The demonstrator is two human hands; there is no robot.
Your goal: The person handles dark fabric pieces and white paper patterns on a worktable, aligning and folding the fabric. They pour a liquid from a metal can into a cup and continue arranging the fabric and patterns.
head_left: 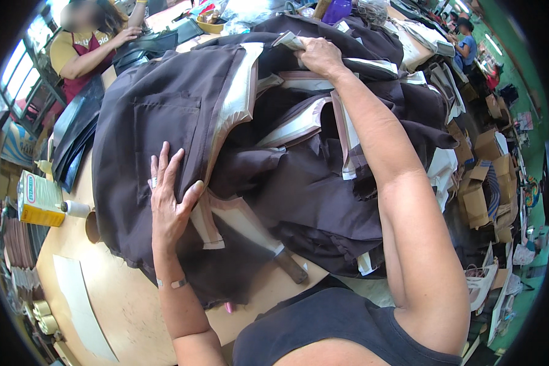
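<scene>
A large dark brown fabric panel (119,134) with a stitched pocket outline lies spread over the left part of the worktable. Cream-white bands (241,85) edge its curved right side. My left hand (169,204) rests flat on this panel, fingers spread, just left of the edge. Farther off, my right hand (319,56) has its fingers closed on a pale-edged corner of fabric (288,41). Beneath and to the right of it is a heap of similar dark fabric pieces (323,189) with white-edged borders, partly covered by my right forearm.
A yellow-and-white box (39,198), a thread spool (75,208) and a white paper strip (82,305) are on the table (134,305) at left. A dark brown block (291,266) lies near me. A co-worker (91,49) handles black pieces at far left. Cardboard boxes (479,195) stand right.
</scene>
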